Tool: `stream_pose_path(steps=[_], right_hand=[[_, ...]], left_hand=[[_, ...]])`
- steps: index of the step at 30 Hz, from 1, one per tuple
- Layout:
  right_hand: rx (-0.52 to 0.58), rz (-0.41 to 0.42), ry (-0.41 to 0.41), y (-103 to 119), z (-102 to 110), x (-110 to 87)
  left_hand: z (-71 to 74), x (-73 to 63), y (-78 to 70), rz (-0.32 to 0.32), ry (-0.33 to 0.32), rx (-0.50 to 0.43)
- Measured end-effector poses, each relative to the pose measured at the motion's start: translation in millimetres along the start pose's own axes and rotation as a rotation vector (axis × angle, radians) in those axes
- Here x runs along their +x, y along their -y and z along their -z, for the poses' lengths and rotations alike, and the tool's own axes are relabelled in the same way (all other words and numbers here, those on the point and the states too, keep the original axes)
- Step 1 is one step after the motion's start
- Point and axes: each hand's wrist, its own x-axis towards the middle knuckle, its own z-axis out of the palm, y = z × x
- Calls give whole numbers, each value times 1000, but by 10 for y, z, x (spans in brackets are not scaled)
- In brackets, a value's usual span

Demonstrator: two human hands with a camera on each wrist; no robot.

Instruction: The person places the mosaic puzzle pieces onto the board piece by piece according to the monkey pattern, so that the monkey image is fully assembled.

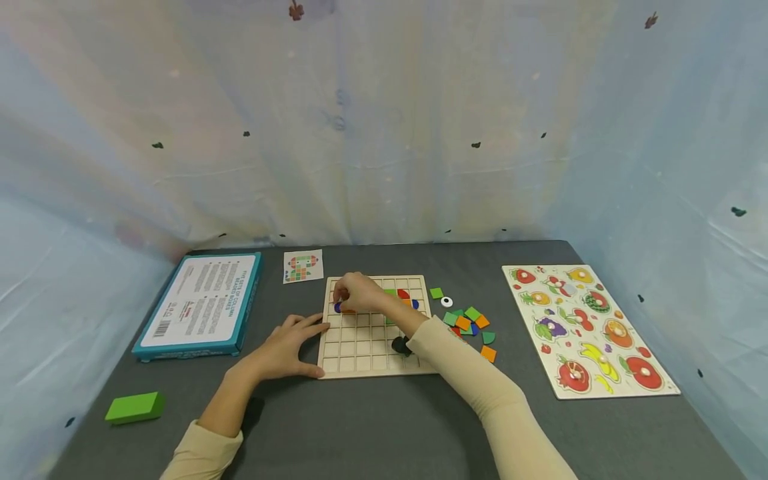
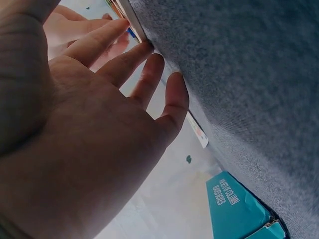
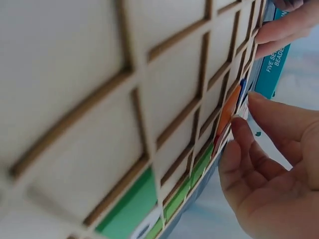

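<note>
A square wooden grid board (image 1: 354, 347) lies flat, with coloured tiles in its upper cells. My left hand (image 1: 287, 350) rests at its left edge, fingers spread and fairly straight, the thumb at the lower left corner. Over the upper left cells, my right hand (image 1: 360, 293) has its thumb and index finger bent towards each other. Beside those fingertips are a blue tile (image 1: 338, 307) and an orange tile (image 3: 228, 112); whether a piece is between them is hidden. Green tiles (image 3: 132, 204) sit in cells farther along the same side.
Right of the board lies a pile of loose tiles (image 1: 473, 313), with a white ring-shaped piece (image 1: 447, 302). A fruit puzzle board (image 1: 591, 327) is farther right. On the left are a teal box (image 1: 198, 303) and a green block (image 1: 135, 407). A pattern card (image 1: 303, 266) lies behind.
</note>
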Motion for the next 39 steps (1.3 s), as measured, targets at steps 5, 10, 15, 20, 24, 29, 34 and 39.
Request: stream_pose_path(steps=[5,10,15,20,24,29,34,39], right_hand=[[-258,50,-41,21,46,-147],[-662,94,43,128,-2,-335],[-697,53,187,178,-109,-450],[-643,22,263,184,-152,-507],[-631,26,261,160,-162,-526],[-561,40,228,123,-153,-565],[-402,35,181,37,-25,-709],[-314,1,125,-165,177,-1039]], left_hand=[[4,-3,6,16,7,7],[3,9,18,25,17,4],[-3,19,32,23,12,-4],[-15,13,43,26,21,-1],[-18,17,44,23,15,5],[-20,14,44,24,16,6],[-20,13,33,24,18,6],[-28,20,27,33,15,9]])
